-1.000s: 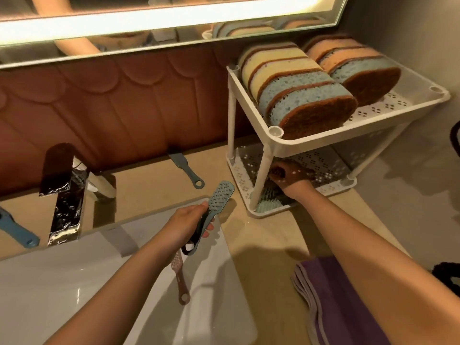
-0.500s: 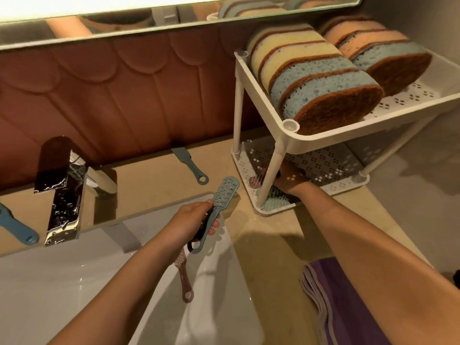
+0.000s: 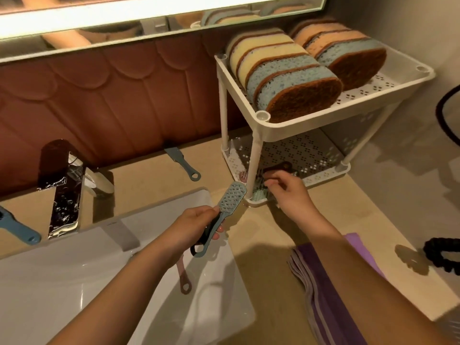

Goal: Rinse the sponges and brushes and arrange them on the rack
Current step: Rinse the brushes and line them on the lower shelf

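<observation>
The right hand (image 3: 286, 192) had drawn back from the rack's (image 3: 254, 155) lower shelf, its hold on the dark brush (image 3: 276, 168) there unclear. The left hand (image 3: 196, 222) clutched more brushes (image 3: 231, 198), likely next to be placed.

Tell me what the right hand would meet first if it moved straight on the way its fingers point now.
Probably the dark brush on the rack's lower shelf, just past the right hand. Whether they already touch is unclear; the front post stands slightly to its left.

Glossy chrome tap (image 3: 65, 192), perforated plastic rack (image 3: 311, 120), porous sponges (image 3: 286, 78).
</observation>
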Available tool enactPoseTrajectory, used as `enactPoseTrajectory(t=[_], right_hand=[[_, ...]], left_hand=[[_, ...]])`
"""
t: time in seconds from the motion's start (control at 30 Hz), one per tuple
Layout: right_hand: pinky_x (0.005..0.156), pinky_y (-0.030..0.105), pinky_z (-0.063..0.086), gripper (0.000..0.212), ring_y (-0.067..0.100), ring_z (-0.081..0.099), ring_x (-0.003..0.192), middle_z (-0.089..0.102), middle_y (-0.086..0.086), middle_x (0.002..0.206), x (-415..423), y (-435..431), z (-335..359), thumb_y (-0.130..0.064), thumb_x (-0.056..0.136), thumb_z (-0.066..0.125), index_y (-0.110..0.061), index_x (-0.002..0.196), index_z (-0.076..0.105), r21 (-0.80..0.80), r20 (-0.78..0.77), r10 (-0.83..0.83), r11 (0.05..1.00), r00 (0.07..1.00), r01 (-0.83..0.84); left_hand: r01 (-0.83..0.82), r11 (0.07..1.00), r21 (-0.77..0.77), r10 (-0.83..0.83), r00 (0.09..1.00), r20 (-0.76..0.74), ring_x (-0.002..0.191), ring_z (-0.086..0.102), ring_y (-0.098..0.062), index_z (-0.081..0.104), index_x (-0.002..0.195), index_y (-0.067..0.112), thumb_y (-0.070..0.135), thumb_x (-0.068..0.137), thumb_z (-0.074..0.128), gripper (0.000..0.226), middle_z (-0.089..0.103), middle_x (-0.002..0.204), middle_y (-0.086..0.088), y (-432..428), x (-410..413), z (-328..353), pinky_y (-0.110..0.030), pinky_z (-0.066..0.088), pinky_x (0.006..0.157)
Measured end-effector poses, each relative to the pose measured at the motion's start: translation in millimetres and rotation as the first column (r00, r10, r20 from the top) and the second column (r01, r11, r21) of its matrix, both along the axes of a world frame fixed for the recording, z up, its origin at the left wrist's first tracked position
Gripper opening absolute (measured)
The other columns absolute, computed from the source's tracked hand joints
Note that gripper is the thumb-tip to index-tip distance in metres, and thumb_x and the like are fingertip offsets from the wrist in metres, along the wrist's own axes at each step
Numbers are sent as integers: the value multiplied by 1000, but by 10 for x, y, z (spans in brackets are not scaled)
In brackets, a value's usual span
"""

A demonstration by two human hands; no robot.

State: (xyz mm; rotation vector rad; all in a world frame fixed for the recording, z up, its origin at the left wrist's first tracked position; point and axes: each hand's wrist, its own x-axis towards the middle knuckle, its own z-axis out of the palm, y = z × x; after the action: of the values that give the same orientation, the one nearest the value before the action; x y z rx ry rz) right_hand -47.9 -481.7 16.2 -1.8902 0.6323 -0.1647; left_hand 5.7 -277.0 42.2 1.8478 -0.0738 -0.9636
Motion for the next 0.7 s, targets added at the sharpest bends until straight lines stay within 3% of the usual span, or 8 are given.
enactPoseTrajectory(t=[0.1, 0.2, 0.3, 0.47, 0.53, 0.6, 0.7], right_hand=[[66, 23, 48, 19, 12, 56, 70, 63, 1, 80, -296, 253, 59, -7, 94, 47, -9, 108, 61, 262, 77, -72, 964, 994, 49], [64, 24, 46, 21, 10, 56, 67, 64, 3, 80, -462, 462, 31, -10, 95, 49, -7, 114, 58, 424, 96, -117, 903, 988, 66], [67, 21, 50, 22, 8, 64, 73, 68, 5, 88, -558, 600, 34, -9, 94, 52, -10, 114, 60, 443, 201, -100, 896, 974, 1], [86, 50, 51, 21, 24, 67, 85, 70, 6, 87, -591, 584, 2, -11, 92, 55, -30, 101, 62, 440, 211, -161, 897, 964, 54], [93, 53, 49, 24, 29, 66, 94, 70, 6, 93, -564, 530, -24, -16, 93, 55, -29, 113, 59, 438, 171, -187, 894, 967, 95], [96, 52, 48, 42, 24, 65, 101, 68, -3, 99, -528, 422, -52, -23, 93, 54, -24, 135, 45, 452, 106, -229, 878, 968, 159], [96, 48, 49, 47, 21, 61, 104, 61, 0, 113, -460, 203, -33, -27, 96, 47, -32, 141, 35, 404, 52, -229, 895, 972, 189]], left_hand=[[67, 996, -51, -65, 997, 36, 62, 61, -9, 64, 98, 2, 23, 99, 43, 30, 64, 78, -6, -34, -135, 2, -17, 49, 61], [95, 989, -110, -86, 993, 85, 63, 59, -14, 62, 88, 4, 17, 97, 47, 22, 63, 76, -12, -100, -284, 16, -25, 47, 65], [80, 986, -144, -62, 990, 124, 62, 58, -18, 61, 80, 6, 13, 95, 50, 20, 63, 72, -14, -202, -392, 13, -23, 50, 60], [202, 978, -50, -180, 943, 278, 61, 49, -20, 61, 70, 5, 19, 91, 57, 26, 57, 64, -12, -345, -447, -67, -34, 42, 61], [246, 969, -26, -226, 922, 313, 61, 50, -20, 63, 72, 5, 18, 91, 58, 24, 57, 64, -10, -389, -422, -69, -32, 43, 61], [265, 964, -9, -246, 907, 343, 61, 53, -16, 65, 75, 9, 14, 91, 57, 18, 59, 65, -7, -463, -378, -40, -24, 43, 60], [187, 982, -11, -168, 907, 386, 69, 58, -16, 62, 87, 7, 13, 90, 57, 9, 62, 76, -4, -541, -284, -4, -16, 43, 59]])
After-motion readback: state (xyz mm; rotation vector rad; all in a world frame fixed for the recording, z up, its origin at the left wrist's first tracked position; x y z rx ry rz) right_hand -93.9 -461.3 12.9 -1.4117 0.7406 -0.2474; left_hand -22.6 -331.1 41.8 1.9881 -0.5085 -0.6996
